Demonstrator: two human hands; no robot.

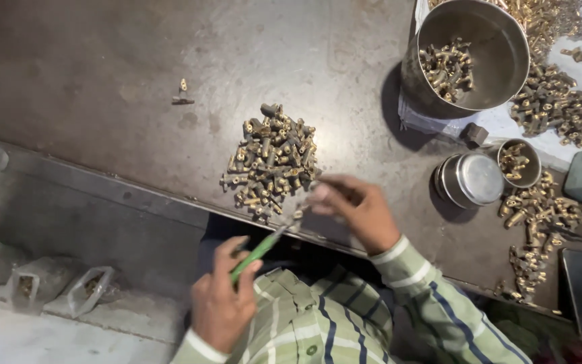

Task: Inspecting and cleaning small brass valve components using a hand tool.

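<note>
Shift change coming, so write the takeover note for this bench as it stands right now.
Left hand: gripping a green-handled tool, tip pointed toward the right hand.
Right hand: fingers pinched at the table edge by the tool tip; whatever it holds is blurred.
Parts: a pile of small brass fittings on the metal table, directly ahead. More in the large steel bucket, the small steel cup, and loose heaps at right.
Done and left: cannot tell which pieces are worked; the centre pile remains sizeable.
</note>
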